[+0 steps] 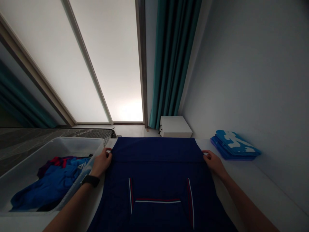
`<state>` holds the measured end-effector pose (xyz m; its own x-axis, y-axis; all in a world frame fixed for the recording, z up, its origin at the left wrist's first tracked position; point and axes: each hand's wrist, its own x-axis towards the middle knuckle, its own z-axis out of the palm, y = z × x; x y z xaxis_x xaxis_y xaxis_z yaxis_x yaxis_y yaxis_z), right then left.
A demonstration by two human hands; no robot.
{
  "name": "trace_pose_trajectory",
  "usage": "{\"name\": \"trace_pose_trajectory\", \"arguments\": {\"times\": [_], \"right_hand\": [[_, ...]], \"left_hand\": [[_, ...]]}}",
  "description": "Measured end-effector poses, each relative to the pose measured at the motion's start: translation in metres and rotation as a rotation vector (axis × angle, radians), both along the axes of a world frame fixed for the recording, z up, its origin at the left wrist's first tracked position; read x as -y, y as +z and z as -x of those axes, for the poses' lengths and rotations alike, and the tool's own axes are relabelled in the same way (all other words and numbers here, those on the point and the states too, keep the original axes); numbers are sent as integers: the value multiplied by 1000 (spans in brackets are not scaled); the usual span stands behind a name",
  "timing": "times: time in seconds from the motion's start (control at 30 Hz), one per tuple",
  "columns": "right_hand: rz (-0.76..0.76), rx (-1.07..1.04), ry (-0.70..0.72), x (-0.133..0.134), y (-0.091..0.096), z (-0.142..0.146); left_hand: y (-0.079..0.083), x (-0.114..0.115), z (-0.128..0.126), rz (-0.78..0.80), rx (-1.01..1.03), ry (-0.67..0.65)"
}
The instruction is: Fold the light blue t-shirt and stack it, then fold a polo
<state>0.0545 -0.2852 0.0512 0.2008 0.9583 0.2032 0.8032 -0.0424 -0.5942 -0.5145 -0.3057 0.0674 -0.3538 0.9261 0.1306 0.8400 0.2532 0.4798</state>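
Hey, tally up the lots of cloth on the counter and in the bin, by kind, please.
Navy garment: 1
Folded blue stack: 1
Jumbled clothes pile in the plastic bin: 1
Total: 3

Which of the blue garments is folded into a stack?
The bright blue stack with white patches, beside the right hand. The navy garment lies spread out under the hands, and the blue clothes in the plastic bin are crumpled.

Left hand [102, 162], right hand [213, 162], both holding folded navy garment [154, 174], plastic bin [79, 139] beside
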Motion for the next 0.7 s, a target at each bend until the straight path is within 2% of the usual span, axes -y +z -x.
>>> {"name": "trace_pose_trajectory", "arguments": {"times": [0.23,0.4,0.57,0.7], "right_hand": [[25,88,-5,0,-4,4],[33,35,-7,1,2,3],[37,20,16,2,0,-4],[8,5,22,7,-2,-6]], "left_hand": [[-6,0,0,51,-119,-25],[-5,5,-8,-49,-285,-80],[4,4,-35,-151,-434,-121],[12,-8,-74,-167,-395,-332]]}}
